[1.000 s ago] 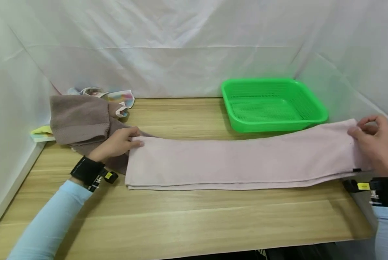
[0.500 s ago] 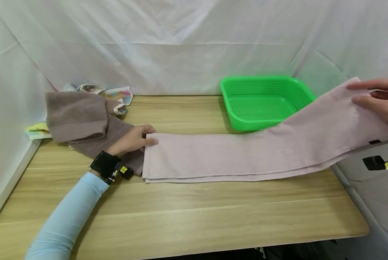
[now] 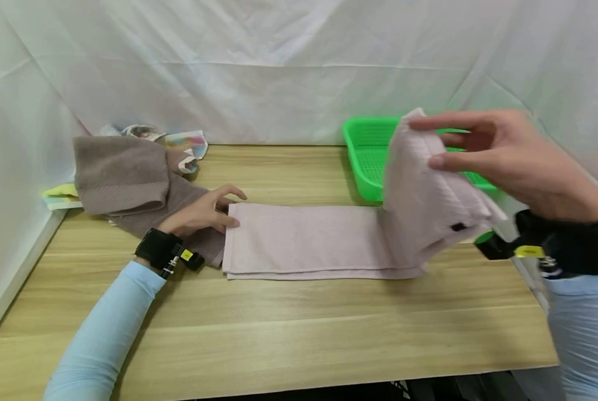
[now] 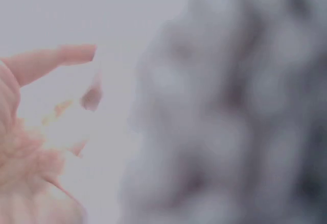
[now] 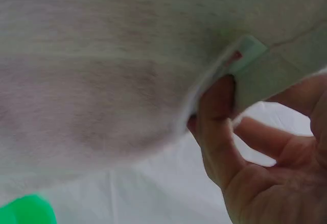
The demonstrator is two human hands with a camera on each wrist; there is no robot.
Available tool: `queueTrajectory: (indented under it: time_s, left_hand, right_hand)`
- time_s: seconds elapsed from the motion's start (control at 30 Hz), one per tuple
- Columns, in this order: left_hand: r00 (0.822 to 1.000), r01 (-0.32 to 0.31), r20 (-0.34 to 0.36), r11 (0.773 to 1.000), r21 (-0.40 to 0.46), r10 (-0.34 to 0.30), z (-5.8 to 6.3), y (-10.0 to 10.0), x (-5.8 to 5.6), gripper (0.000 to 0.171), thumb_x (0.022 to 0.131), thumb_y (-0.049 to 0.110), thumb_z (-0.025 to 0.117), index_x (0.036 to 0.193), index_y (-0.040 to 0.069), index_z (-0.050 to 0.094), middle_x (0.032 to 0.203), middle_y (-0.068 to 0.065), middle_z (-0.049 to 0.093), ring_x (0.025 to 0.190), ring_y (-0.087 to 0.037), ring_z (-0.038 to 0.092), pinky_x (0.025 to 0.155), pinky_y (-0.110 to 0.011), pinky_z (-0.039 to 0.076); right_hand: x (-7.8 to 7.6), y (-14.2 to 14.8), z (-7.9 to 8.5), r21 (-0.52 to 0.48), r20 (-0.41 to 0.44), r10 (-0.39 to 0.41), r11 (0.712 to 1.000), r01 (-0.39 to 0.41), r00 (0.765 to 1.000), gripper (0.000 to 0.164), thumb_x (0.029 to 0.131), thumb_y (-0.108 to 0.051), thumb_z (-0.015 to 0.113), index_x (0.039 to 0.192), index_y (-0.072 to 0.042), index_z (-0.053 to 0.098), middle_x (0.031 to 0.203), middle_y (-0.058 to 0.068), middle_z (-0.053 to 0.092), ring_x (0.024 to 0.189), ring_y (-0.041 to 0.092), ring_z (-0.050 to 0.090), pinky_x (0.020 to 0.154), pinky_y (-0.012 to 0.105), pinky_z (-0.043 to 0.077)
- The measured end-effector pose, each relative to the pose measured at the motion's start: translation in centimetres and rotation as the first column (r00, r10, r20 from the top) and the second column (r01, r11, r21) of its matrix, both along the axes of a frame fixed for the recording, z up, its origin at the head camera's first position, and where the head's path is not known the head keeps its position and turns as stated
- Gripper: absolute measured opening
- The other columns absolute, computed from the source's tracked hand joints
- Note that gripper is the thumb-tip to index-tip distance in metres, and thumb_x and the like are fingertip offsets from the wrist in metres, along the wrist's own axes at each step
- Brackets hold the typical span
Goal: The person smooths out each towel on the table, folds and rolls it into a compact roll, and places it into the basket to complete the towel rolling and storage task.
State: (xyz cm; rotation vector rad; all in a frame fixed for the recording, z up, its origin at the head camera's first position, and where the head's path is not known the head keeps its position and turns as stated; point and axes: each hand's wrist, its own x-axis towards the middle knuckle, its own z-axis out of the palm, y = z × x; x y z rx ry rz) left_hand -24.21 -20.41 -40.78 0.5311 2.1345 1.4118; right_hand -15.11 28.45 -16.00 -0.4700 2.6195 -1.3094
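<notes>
A pale pink towel (image 3: 304, 239), folded into a long strip, lies on the wooden table with its right end lifted. My right hand (image 3: 519, 161) pinches that raised end between thumb and fingers, in front of the basket. Seen from the right wrist, the towel (image 5: 102, 96) hangs beside the fingers (image 5: 219, 127), a small white label close to them. My left hand (image 3: 204, 211) rests at the strip's left end, thumb on the corner and index finger spread away from it. The left wrist view is washed out, showing that hand (image 4: 41, 132) with fingers apart.
Behind the raised towel end stands a green plastic basket (image 3: 369, 161), partly hidden. A brown towel (image 3: 123, 172) lies bunched at the left, next to multicoloured cloths (image 3: 189, 142) and a yellow-edged cloth (image 3: 60, 195). White sheeting (image 3: 279, 94) closes off the back and sides.
My right hand has lifted the towel's right end and swung it leftward, bending the strip upward. My left hand has shifted slightly right, its index finger now spread from the thumb.
</notes>
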Motion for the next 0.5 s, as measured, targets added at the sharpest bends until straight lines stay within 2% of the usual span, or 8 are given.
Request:
queueTrajectory:
  time_s: [0.1, 0.23, 0.37, 0.5]
  left_hand:
    - [0.999, 0.019, 0.043, 0.999, 0.031, -0.021, -0.2, -0.2, 0.0, 0.057, 0.095, 0.011, 0.073, 0.148, 0.01, 0.051, 0.143, -0.023, 0.052, 0.103, -0.024, 0.069, 0.081, -0.039, 0.062]
    - [0.997, 0.032, 0.063, 0.999, 0.033, -0.034, -0.3, -0.4, 0.1, 0.054, 0.096, 0.014, 0.073, 0.147, 0.012, 0.057, 0.156, -0.015, 0.046, 0.115, -0.023, 0.065, 0.084, -0.037, 0.062]
    - [0.998, 0.03, 0.061, 0.999, 0.024, -0.032, -0.2, -0.4, 0.1, 0.052, 0.096, 0.016, 0.073, 0.146, 0.012, 0.059, 0.158, -0.015, 0.045, 0.126, -0.028, 0.06, 0.088, -0.038, 0.061]
    - [0.997, 0.016, 0.072, 1.0, 0.01, -0.017, 0.0, -0.5, 0.0, 0.051, 0.097, 0.021, 0.073, 0.145, 0.012, 0.059, 0.157, -0.015, 0.046, 0.129, -0.03, 0.058, 0.089, -0.04, 0.061]
  right_hand:
    - [-0.6, -3.3, -0.5, -0.089, 0.028, 0.062, 0.994, -0.059, 0.998, 0.055, 0.096, -0.008, 0.073, 0.148, -0.015, 0.058, 0.157, -0.003, 0.052, 0.133, 0.013, 0.057, 0.084, 0.021, 0.058]
    - [-1.8, -7.2, -1.8, -0.121, 0.066, 0.148, 0.983, -0.14, 0.987, 0.055, 0.095, -0.015, 0.075, 0.148, -0.019, 0.058, 0.157, -0.004, 0.052, 0.138, 0.019, 0.054, 0.098, 0.025, 0.055]
    - [-3.7, -10.7, -4.3, -0.152, 0.094, 0.229, 0.965, -0.214, 0.969, 0.058, 0.094, -0.018, 0.076, 0.149, -0.021, 0.056, 0.156, -0.007, 0.052, 0.138, 0.02, 0.054, 0.105, 0.035, 0.053]
    - [-5.4, -14.5, -7.7, -0.246, 0.124, 0.313, 0.929, -0.276, 0.942, 0.061, 0.093, -0.013, 0.076, 0.15, -0.013, 0.053, 0.158, -0.001, 0.05, 0.125, 0.022, 0.063, 0.099, 0.037, 0.056]
